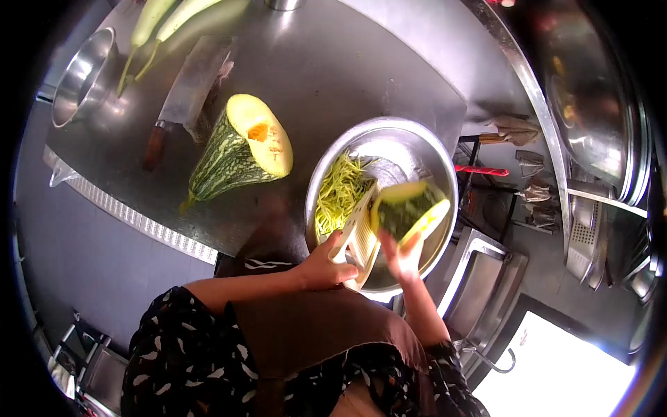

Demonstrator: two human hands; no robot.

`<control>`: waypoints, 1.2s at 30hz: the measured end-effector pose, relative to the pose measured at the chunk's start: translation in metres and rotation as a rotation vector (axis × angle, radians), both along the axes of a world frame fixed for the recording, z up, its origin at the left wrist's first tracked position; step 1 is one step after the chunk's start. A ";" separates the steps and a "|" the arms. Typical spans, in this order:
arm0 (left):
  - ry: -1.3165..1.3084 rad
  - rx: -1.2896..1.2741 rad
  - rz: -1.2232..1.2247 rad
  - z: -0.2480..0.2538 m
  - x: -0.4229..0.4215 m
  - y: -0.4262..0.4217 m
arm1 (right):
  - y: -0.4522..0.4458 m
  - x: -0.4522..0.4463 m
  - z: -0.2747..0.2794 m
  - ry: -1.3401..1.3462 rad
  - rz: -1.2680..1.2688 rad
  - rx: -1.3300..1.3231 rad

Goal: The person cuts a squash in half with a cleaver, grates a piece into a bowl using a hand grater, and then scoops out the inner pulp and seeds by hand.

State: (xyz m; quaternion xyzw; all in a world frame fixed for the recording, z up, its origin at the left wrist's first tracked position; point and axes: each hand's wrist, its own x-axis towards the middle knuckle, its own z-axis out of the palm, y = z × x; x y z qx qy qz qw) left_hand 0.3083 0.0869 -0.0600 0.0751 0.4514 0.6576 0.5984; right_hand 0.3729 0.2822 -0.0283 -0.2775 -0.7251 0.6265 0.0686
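My left hand is closed around the near end of a pale grater, which stands tilted inside a large steel bowl. In my right hand is a cut piece of green-skinned squash, held against or close beside the grater's face; it is slightly blurred. Green-yellow squash shreds are heaped on the left side of the bowl. Left of the bowl lies the other part of a striped squash, its yellow cut face and seed hollow showing.
A cleaver with a wooden handle lies on the steel table, on what looks like a cloth. A smaller metal bowl and long pale-green gourds are at the far left. To the right are a sink and racks with utensils.
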 end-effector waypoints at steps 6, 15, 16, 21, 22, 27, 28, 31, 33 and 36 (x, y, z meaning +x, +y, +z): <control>-0.010 0.034 0.026 0.015 -0.003 -0.002 | -0.013 0.008 0.046 0.054 0.204 0.107; 0.143 0.028 0.067 0.012 0.006 0.001 | 0.017 -0.025 0.005 -0.170 0.018 0.382; -0.002 -0.014 0.054 0.015 0.004 0.002 | 0.008 -0.015 0.012 -0.068 0.046 0.330; 0.052 0.057 0.105 0.011 -0.001 0.003 | -0.045 0.013 0.080 0.015 0.201 0.236; 0.107 0.021 0.047 0.008 0.001 0.001 | -0.028 0.027 0.022 0.168 0.088 0.303; 0.099 0.006 0.008 0.015 0.000 -0.001 | 0.024 -0.022 -0.008 -0.194 0.064 0.346; 0.163 0.018 0.010 0.011 -0.001 0.001 | 0.020 -0.014 0.004 -0.189 0.086 0.317; 0.055 -0.003 -0.048 0.017 -0.010 -0.001 | -0.021 0.020 0.078 -0.067 0.238 0.126; 0.082 -0.004 -0.023 0.015 -0.009 0.001 | -0.036 0.021 0.079 0.101 0.189 0.104; 0.116 0.031 0.003 0.013 -0.002 -0.001 | 0.005 0.011 -0.006 -0.066 -0.087 0.108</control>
